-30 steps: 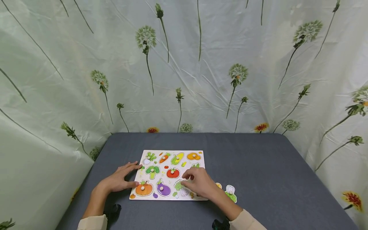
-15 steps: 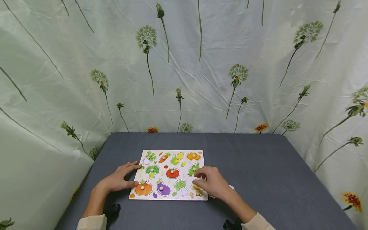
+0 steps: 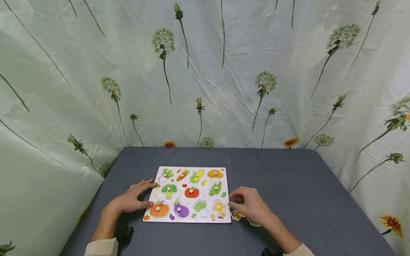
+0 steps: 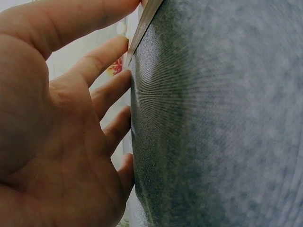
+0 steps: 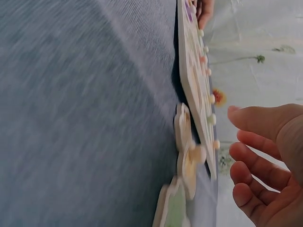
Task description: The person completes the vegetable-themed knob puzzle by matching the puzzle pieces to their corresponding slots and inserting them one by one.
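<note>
A white vegetable puzzle board (image 3: 204, 193) lies flat on the table. My left hand (image 3: 131, 199) rests at its left edge, fingers spread, with fingertips touching it. Just off the right edge hovers my right hand (image 3: 253, 206), thumb and fingers parted and holding nothing. Beneath it lie a mushroom puzzle piece (image 3: 236, 215) and a green leafy puzzle piece (image 3: 254, 223), partly hidden by the hand. From the right wrist, the mushroom piece's wooden knob (image 5: 198, 154) shows. Knobbed pieces such as the tomato (image 3: 192, 192) sit in the board; its bok choy (image 3: 201, 209) and mushroom (image 3: 219, 209) pictures show no knobs.
Grey cloth covers the table (image 3: 288, 185). A pale curtain (image 3: 230, 89) printed with dandelions hangs behind and at the sides. Dark wrist-worn devices (image 3: 126, 234) show beneath the forearms.
My right hand has moved right, from over the board's lower right part to beyond its edge, uncovering the asparagus, bok choy and mushroom pictures. My left hand stays in place.
</note>
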`<state>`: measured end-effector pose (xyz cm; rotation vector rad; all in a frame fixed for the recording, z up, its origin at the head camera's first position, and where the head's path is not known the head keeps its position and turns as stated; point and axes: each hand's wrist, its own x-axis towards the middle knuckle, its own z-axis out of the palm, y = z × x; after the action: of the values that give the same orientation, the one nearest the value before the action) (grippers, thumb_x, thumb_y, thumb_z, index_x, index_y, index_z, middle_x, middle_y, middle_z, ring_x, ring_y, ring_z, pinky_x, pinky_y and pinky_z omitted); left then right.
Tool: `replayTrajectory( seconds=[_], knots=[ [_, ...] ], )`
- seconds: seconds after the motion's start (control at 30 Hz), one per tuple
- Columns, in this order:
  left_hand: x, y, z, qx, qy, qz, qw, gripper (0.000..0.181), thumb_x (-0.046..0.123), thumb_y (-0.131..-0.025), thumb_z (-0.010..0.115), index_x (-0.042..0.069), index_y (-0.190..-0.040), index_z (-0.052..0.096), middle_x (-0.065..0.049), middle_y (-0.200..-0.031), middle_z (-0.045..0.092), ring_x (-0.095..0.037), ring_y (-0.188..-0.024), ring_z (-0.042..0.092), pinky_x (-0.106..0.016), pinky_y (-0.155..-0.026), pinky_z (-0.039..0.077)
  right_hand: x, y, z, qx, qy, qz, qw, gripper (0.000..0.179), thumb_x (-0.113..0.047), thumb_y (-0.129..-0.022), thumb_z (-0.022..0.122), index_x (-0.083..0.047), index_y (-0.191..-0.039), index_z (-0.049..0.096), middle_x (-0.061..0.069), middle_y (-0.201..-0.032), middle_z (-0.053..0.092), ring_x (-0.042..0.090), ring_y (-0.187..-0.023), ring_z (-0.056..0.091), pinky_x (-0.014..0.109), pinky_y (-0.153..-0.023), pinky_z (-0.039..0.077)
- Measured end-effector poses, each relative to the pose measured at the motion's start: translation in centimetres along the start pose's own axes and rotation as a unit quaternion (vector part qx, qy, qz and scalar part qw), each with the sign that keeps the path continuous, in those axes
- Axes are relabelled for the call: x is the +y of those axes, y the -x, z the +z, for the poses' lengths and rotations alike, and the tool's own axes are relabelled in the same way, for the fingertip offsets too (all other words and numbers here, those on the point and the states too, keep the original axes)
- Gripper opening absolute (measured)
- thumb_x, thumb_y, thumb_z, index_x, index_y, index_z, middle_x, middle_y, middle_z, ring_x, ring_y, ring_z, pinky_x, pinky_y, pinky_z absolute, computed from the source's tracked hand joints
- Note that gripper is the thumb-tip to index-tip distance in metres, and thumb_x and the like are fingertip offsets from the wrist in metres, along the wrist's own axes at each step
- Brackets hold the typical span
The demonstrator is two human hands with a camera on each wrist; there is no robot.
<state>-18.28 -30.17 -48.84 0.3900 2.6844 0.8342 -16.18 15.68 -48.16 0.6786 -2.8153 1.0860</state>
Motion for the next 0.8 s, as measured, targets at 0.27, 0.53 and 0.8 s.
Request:
replayTrajectory(
  seconds=[0.27, 0.53, 0.8],
  knots=[
    [0.0, -0.2, 0.2, 0.002, 0.0, -0.002, 1.0, 0.082, 0.046, -0.085, 0.079, 0.015, -0.154, 0.048, -0.023, -0.167, 0.029, -0.055, -0.154, 0.013, -0.077, -0.118, 0.006, 1.7, 1.6, -1.3, 0.014, 0.007, 0.022, 0.9996, 0.017, -0.021, -0.083, 0.087, -0.014, -0.095, 0.078, -0.008, -0.085, 0.068, 0.007, -0.075, 0.059, 0.022, -0.066, 0.05],
    [0.2, -0.1, 0.1, 0.002, 0.001, -0.011, 0.9999, 0.083, 0.046, -0.084, 0.08, 0.015, -0.154, 0.048, -0.023, -0.167, 0.03, -0.054, -0.154, 0.013, -0.077, -0.117, 0.006, 3.3, 3.2, -2.7, 0.02, 0.013, 0.022, 0.9995, 0.02, -0.026, -0.079, 0.09, -0.017, -0.09, 0.077, -0.009, -0.08, 0.065, 0.002, -0.072, 0.057, 0.022, -0.064, 0.049],
    [0.2, 0.1, 0.0, 0.001, -0.004, -0.013, 0.9999, 0.083, 0.045, -0.084, 0.08, 0.016, -0.154, 0.048, -0.023, -0.167, 0.029, -0.055, -0.154, 0.013, -0.078, -0.117, 0.006, 4.8, 4.8, -3.1, -0.004, 0.015, -0.03, 0.9994, 0.014, -0.019, -0.08, 0.087, -0.019, -0.089, 0.077, -0.015, -0.078, 0.063, -0.001, -0.069, 0.055, 0.02, -0.062, 0.047]
  ],
)
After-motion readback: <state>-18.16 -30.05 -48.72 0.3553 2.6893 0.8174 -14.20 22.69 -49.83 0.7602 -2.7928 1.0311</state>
